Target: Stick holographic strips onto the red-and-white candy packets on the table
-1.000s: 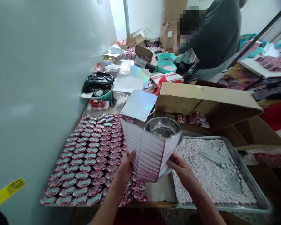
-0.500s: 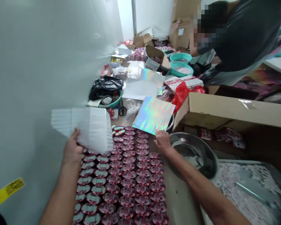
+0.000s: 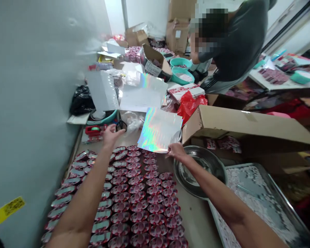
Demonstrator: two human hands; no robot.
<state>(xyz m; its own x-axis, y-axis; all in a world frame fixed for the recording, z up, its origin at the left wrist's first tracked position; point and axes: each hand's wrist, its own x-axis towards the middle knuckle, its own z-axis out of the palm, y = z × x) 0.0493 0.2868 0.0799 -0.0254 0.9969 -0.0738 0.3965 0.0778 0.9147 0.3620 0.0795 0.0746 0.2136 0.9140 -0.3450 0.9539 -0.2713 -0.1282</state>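
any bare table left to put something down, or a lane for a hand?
Bare strip between the badge rows and the steel bowl, running down to the tray. A smaller bare patch lies by the left hand, between the badges and the tape dispenser. Beyond the holographic sheet at the right hand, it's crowded.

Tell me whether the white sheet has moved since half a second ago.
Yes. The white sheet has left the left hand, now open, and is farther off, over the teal bowl by the wall. Earlier it was above the badge rows.
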